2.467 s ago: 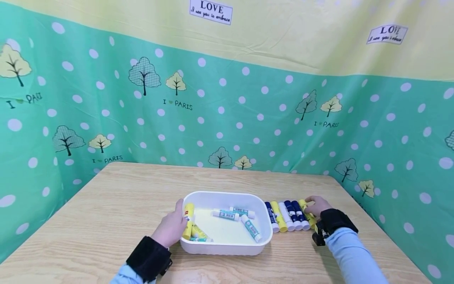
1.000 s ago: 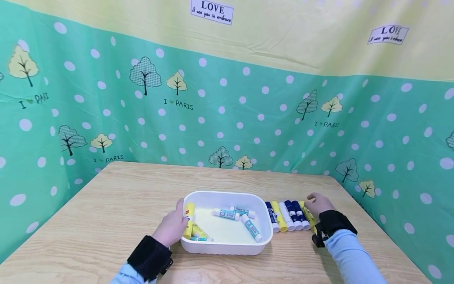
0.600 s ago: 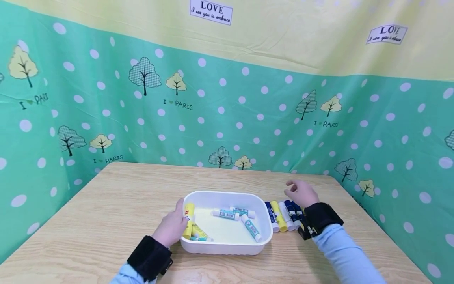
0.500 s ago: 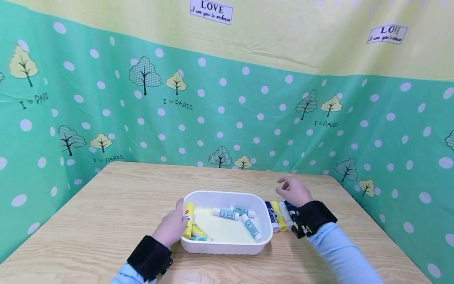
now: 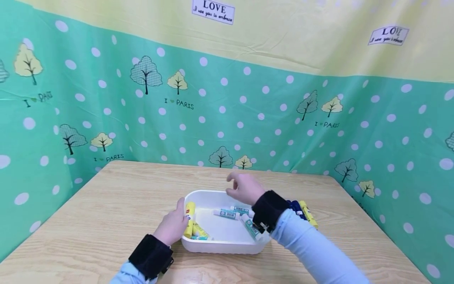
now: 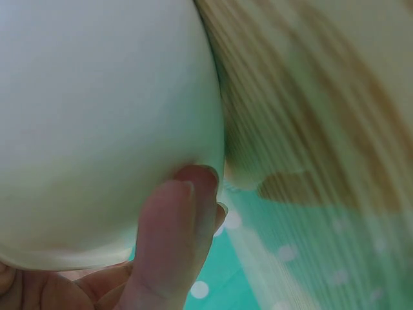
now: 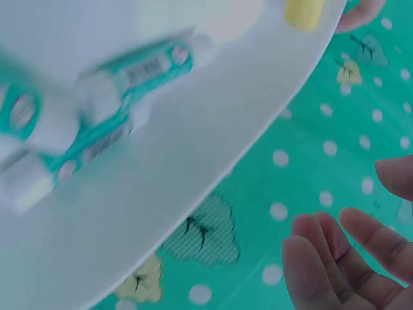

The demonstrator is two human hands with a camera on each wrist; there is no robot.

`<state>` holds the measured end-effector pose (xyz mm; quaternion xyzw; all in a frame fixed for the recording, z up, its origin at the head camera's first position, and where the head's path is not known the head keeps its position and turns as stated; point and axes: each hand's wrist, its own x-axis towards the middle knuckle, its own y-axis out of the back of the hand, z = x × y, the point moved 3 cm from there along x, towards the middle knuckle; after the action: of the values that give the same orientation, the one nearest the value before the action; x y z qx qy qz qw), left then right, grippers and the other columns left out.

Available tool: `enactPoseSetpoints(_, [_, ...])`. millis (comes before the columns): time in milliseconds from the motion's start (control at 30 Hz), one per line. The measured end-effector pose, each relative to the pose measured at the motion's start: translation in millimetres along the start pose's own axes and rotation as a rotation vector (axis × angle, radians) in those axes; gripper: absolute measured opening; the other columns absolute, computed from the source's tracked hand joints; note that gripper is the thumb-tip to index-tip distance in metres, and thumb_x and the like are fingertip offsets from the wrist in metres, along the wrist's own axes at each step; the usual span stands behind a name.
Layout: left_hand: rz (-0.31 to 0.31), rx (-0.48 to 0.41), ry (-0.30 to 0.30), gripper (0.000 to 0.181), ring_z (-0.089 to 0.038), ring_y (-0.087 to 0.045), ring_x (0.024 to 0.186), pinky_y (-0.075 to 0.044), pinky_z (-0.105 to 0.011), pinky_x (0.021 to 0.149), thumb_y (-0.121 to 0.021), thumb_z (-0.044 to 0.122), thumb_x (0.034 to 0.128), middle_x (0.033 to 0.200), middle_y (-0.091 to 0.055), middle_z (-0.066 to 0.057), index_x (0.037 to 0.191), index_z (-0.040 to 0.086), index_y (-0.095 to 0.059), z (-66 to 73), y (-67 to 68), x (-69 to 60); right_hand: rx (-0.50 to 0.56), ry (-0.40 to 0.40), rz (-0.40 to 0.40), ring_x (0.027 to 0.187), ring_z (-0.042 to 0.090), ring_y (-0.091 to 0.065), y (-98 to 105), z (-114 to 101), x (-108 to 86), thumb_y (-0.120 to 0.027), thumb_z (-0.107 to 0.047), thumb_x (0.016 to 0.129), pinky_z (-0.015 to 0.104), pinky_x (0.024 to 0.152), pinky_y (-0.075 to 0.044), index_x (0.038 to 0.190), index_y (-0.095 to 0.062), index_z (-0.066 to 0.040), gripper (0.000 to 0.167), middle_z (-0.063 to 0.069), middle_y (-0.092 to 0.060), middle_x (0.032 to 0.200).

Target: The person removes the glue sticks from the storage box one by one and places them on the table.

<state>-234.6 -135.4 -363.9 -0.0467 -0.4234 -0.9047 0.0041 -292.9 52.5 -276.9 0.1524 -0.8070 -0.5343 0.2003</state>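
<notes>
A white plastic bin (image 5: 223, 247) stands on the table. My left hand (image 5: 172, 225) grips its left side; in the left wrist view the thumb (image 6: 169, 232) presses its outer wall. Inside lie several white-and-teal glue sticks (image 5: 227, 213), a large yellow glue stick (image 5: 190, 219) at the left wall and a smaller yellow tube (image 5: 200, 230). Above the bin's far rim hangs my right hand (image 5: 246, 188), fingers loosely bent around nothing, as the right wrist view confirms. A row of glue sticks lies right of the bin: a yellow one (image 5: 307, 213) ends it, beside navy ones (image 5: 297, 208).
The wooden table (image 5: 142, 189) extends left of the bin and beyond it. A green dotted curtain (image 5: 220, 114) with tree prints hangs behind and along both sides. My right forearm (image 5: 312, 246) hides part of the glue stick row.
My right hand has left the yellow glue stick at the row's right end and swung left over the bin. The left hand and the bin stay put.
</notes>
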Motion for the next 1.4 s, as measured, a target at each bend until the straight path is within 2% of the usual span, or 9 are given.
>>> enactPoseSetpoints(100, [-0.001,-0.004,0.002,0.054,-0.017,-0.048,0.051,-0.035,-0.026,0.045,-0.036,0.004,0.083,0.081,-0.056,-0.023,0.131,-0.007,-0.014,0.0,-0.5,0.0,-0.008,0.031,-0.053,0.053,0.01,-0.044,-16,-18,6.9,-0.06,-0.021,0.075,0.022,0.049,-0.037,0.106,-0.055,-0.008,0.033,-0.001,-0.051,0.065])
enactPoseSetpoints(200, [-0.004,-0.012,0.005,0.054,-0.017,-0.048,0.052,-0.036,-0.026,0.045,-0.036,0.004,0.0832,0.082,-0.056,-0.023,0.132,-0.006,-0.014,-0.2,-0.4,-0.2,0.066,0.006,-0.146,0.051,0.011,-0.046,-34,-29,13.9,-0.06,-0.02,0.075,0.022,0.048,-0.039,0.108,-0.055,-0.006,0.036,0.0,-0.051,0.062])
enactPoseSetpoints(333, [-0.006,-0.004,0.006,0.054,-0.018,-0.049,0.053,-0.036,-0.027,0.046,-0.037,0.005,0.0837,0.078,-0.055,-0.021,0.131,-0.006,-0.013,-0.5,0.7,-0.4,0.282,-0.122,-0.295,0.056,0.015,-0.054,-55,-37,22.7,-0.061,-0.02,0.076,0.025,0.053,-0.048,0.113,-0.05,-0.005,0.042,0.005,-0.055,0.071])
enactPoseSetpoints(433, [0.001,0.008,-0.002,0.055,-0.018,-0.05,0.055,-0.038,-0.028,0.048,-0.039,0.005,0.0832,0.078,-0.056,-0.021,0.131,-0.007,-0.014,0.2,1.1,0.0,0.421,-0.217,-0.362,0.061,0.02,-0.058,-65,-41,27.1,-0.06,-0.02,0.076,0.029,0.057,-0.05,0.115,-0.048,-0.005,0.044,0.013,-0.058,0.081])
enactPoseSetpoints(600, [-0.001,0.005,-0.007,0.055,-0.019,-0.052,0.058,-0.039,-0.028,0.049,-0.039,0.005,0.0827,0.084,-0.057,-0.024,0.131,-0.007,-0.014,1.2,1.1,0.7,0.524,-0.308,-0.367,0.061,0.022,-0.059,-72,-44,31.1,-0.059,-0.018,0.077,0.033,0.06,-0.051,0.114,-0.047,-0.002,0.042,0.019,-0.059,0.087])
enactPoseSetpoints(800, [0.009,0.003,-0.016,0.056,-0.02,-0.054,0.061,-0.042,-0.03,0.052,-0.04,0.004,0.082,0.087,-0.057,-0.026,0.13,-0.008,-0.015,0.2,1.4,0.1,0.56,-0.378,-0.4,0.06,0.02,-0.059,-86,-44,32.7,-0.059,-0.018,0.078,0.031,0.061,-0.051,0.109,-0.049,-0.004,0.036,0.017,-0.059,0.085])
enactPoseSetpoints(1000, [0.043,0.017,-0.052,0.054,-0.023,-0.056,0.065,-0.045,-0.035,0.055,-0.041,0.004,0.0807,0.087,-0.058,-0.027,0.128,-0.009,-0.019,0.2,1.5,-0.5,0.541,-0.297,-0.453,0.067,0.025,-0.061,-96,-47,31.0,-0.059,-0.019,0.078,0.034,0.061,-0.051,0.096,-0.052,-0.007,0.023,0.016,-0.06,0.081])
enactPoseSetpoints(1200, [0.034,0.029,-0.041,0.054,-0.021,-0.054,0.062,-0.042,-0.032,0.053,-0.041,0.005,0.0816,0.086,-0.057,-0.025,0.128,-0.009,-0.018,-0.9,1.2,0.1,0.526,-0.273,-0.431,0.065,0.023,-0.061,-99,-48,31.5,-0.06,-0.02,0.077,0.032,0.058,-0.051,0.093,-0.053,-0.008,0.02,0.014,-0.06,0.079])
enactPoseSetpoints(1400, [0.043,0.03,-0.056,0.053,-0.019,-0.05,0.057,-0.039,-0.029,0.049,-0.04,0.004,0.0809,0.077,-0.057,-0.021,0.128,-0.008,-0.018,0.8,0.6,-0.3,0.495,-0.251,-0.398,0.059,0.019,-0.058,-97,-51,29.8,-0.062,-0.021,0.075,0.03,0.055,-0.05,0.087,-0.053,-0.009,0.019,0.009,-0.058,0.067])
